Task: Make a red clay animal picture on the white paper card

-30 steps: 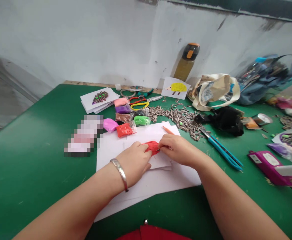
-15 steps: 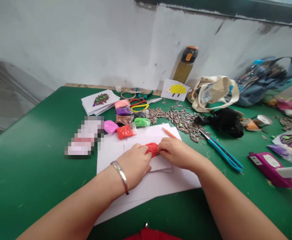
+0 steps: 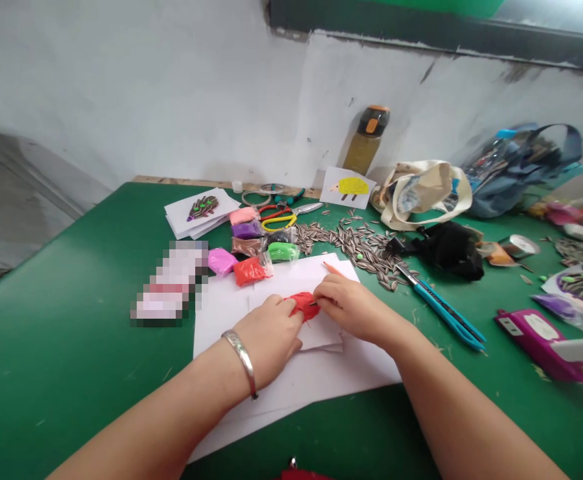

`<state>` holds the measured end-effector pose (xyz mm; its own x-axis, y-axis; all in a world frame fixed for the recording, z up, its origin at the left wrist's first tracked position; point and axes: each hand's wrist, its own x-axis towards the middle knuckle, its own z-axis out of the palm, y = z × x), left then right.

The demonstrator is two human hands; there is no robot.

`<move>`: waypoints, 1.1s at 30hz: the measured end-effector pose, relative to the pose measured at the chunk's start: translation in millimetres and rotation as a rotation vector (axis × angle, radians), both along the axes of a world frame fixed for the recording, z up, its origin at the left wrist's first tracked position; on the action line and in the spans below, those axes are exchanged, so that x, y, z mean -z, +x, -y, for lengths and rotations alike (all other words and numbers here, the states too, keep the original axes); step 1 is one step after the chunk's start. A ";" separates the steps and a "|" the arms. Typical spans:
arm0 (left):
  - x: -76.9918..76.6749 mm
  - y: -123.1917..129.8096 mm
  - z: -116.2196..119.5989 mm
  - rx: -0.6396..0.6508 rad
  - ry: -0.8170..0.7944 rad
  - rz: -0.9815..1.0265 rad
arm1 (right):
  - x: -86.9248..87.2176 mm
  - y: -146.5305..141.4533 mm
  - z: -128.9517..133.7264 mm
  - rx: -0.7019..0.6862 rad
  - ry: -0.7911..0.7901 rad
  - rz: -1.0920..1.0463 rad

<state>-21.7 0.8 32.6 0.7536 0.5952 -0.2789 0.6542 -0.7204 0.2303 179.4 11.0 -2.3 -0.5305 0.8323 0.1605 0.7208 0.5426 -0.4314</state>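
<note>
A flattened patch of red modelling clay lies on a small white sheet, on top of larger white paper. My left hand, with a silver bangle at the wrist, rests on the sheet. Its fingers lie stretched over the clay's left edge, thumb apart. At the right edge of the clay, my right hand pinches a small dark thing that looks like a sunflower seed, mostly hidden by the fingers. An orange pencil lies just behind the right hand.
Bagged clay, including a red packet, sits behind the paper. Loose sunflower seeds spread behind my right hand, near a blue utility knife. A blurred-out flat object lies left. Scissors, hedgehog cards and a bottle stand farther back.
The camera view has tilted up slightly, so the table sits lower. Around the red clay, both hands keep nearly the same places; the right fingertips shift only slightly.
</note>
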 end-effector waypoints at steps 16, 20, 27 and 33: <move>1.8 3.3 1.2 0.060 0.070 0.038 | 9.1 -1.9 -2.6 0.087 0.020 -0.051; 7.6 2.0 -0.6 0.038 0.055 0.080 | 9.8 -3.3 -3.8 0.089 0.004 -0.004; 0.4 -6.8 -10.5 0.007 -0.058 0.193 | 9.0 -4.4 -5.7 0.091 -0.008 -0.002; -11.7 -19.5 -19.8 -0.039 0.039 0.145 | 6.7 -4.2 -5.1 0.090 -0.028 -0.005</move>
<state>-41.3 20.5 44.4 0.7603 0.6332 -0.1451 0.6439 -0.7053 0.2966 175.2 16.0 -9.1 -0.4522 0.8810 0.1393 0.7638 0.4632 -0.4495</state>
